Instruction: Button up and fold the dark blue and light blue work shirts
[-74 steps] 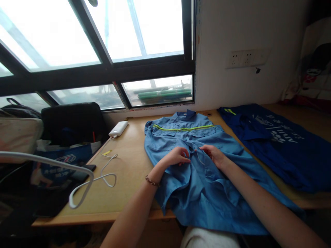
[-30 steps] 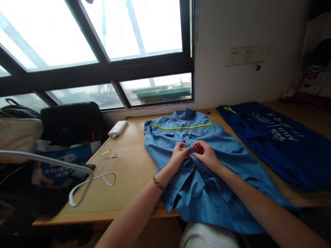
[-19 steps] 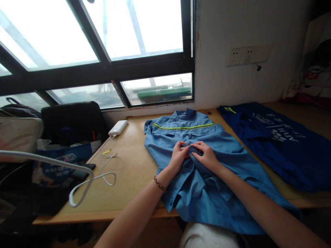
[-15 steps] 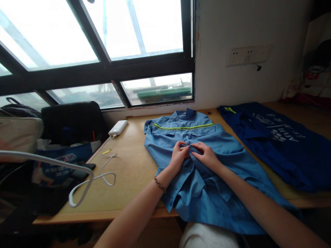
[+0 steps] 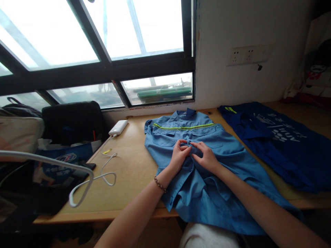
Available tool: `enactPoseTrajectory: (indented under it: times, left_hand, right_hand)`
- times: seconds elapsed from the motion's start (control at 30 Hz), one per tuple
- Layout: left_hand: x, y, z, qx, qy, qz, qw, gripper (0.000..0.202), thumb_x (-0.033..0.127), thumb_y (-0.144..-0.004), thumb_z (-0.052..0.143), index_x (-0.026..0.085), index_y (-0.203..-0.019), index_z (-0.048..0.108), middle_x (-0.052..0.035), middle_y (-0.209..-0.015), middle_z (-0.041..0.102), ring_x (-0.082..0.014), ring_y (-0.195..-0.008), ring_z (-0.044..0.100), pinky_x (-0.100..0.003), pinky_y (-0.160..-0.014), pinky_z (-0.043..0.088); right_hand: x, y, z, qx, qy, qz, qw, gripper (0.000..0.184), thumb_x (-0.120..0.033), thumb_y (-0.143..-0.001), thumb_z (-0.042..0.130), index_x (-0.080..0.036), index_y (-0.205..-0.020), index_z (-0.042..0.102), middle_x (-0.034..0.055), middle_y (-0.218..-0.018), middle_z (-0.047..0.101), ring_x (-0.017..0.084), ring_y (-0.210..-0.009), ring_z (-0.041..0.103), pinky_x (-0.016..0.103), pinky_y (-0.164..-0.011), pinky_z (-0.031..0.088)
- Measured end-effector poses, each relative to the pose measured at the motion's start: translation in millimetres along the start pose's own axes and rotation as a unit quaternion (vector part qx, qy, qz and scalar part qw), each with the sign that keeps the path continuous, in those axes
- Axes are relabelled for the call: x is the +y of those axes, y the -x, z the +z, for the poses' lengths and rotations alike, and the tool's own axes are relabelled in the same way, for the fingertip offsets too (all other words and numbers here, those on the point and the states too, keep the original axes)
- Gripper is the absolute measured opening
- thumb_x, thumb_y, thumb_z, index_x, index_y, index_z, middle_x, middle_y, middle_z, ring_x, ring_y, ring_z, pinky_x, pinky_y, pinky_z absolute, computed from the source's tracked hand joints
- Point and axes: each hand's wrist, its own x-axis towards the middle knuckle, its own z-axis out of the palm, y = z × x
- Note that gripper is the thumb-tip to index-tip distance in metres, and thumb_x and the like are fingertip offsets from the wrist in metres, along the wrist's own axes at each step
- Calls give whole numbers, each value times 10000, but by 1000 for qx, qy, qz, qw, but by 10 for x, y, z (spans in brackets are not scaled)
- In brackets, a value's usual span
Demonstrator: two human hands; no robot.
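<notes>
A light blue work shirt with a yellow-green stripe across its chest lies front up on the table, collar away from me, its lower part hanging over the near edge. My left hand pinches the front placket just below the chest pockets. Close beside it, my right hand grips the same strip of cloth from the right. The fingertips of both hands nearly meet, and the cloth bunches up between them. Whether a button lies under the fingers cannot be made out.
A dark blue garment with white print lies to the right. On the left of the table rest a white power bank and its white cable. Bags and a black chair back stand further left, below the window.
My fingers have shifted slightly on the placket, the left fingertips now a little further right. The shirt and everything else stay in place.
</notes>
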Motion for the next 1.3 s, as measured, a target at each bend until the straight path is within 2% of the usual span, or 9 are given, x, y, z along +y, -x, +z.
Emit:
enactPoseTrajectory:
  times: [0.2, 0.3, 0.4, 0.6, 0.73, 0.93, 1.07, 1.17, 1.3]
  left_hand:
    - [3, -7, 17, -10, -35, 14, 999, 421, 271, -619, 699, 177, -914, 413, 72, -511, 523, -60, -439, 476, -152, -464, 352]
    - [-38, -68, -20, 2, -36, -4, 999, 466, 298, -599, 710, 177, -937, 412, 66, -526, 537, -83, -463, 516, -177, -490, 393]
    - [-79, -191, -132, 10, -30, -22, 999, 500, 290, -584, 716, 168, -964, 416, 32, -592, 583, -114, -528, 568, -221, -549, 444]
    - [-93, -483, -387, 17, -14, -64, 998, 435, 168, -594, 705, 141, -937, 438, 39, -568, 554, -83, -477, 539, -191, -502, 416]
    - [-108, -701, -396, 35, -29, -56, 997, 406, 126, -619, 670, 147, -944, 429, 28, -589, 572, -97, -516, 562, -202, -535, 436]
    - [-117, -1020, -340, 52, -116, -3, 992, 337, 74, -625, 621, 157, -920, 482, 62, -542, 538, -76, -475, 522, -177, -510, 427]
    - [-129, -1132, -363, 51, -126, 13, 991, 335, 67, -628, 604, 151, -932, 492, 56, -558, 546, -84, -506, 538, -181, -527, 441]
    - [-157, -1147, -369, 27, -117, 14, 993, 389, 65, -618, 607, 144, -976, 476, 32, -611, 579, -105, -573, 577, -212, -587, 465]
    - [-108, -997, -345, -40, -64, -3, 997, 668, -4, -484, 667, 169, -1084, 431, -11, -759, 623, -146, -728, 611, -262, -713, 468]
  right_hand:
    - [33, -8, 0, -24, -4, 15, 1000, 436, -193, -694, 563, -228, -1128, 535, 43, -963, 536, 176, -900, 533, 325, -835, 432]
    - [-9, -20, -42, 23, 32, 6, 999, 464, -193, -695, 565, -232, -1154, 512, 54, -1006, 529, 195, -942, 510, 348, -860, 411]
    - [-68, -23, -93, 77, 77, -7, 994, 345, -186, -727, 530, -205, -1071, 548, 66, -989, 544, 202, -934, 503, 338, -834, 407]
    - [-79, 47, -48, -105, 130, 12, 986, 103, -243, -748, 520, -187, -785, 598, 23, -711, 582, 141, -649, 534, 241, -599, 395]
    - [-43, 74, -8, -116, 214, 46, 969, 111, -291, -695, 578, -195, -750, 588, 27, -722, 596, 151, -667, 548, 234, -556, 345]
    - [82, -113, -3, -140, 250, 116, 951, 248, -232, -638, 580, -217, -885, 600, 27, -714, 625, 179, -652, 568, 242, -506, 297]
    - [236, -290, -16, -183, 212, 116, 953, 236, -207, -594, 598, -200, -829, 620, 19, -693, 626, 160, -641, 556, 232, -529, 327]
    - [348, -356, -56, -188, 156, 132, 961, 194, -284, -584, 632, -197, -758, 631, -9, -663, 612, 137, -618, 538, 223, -538, 347]
    - [411, -355, -172, -174, -63, 188, 965, 266, -359, -564, 678, -159, -734, 635, -17, -665, 614, 133, -657, 557, 224, -593, 400]
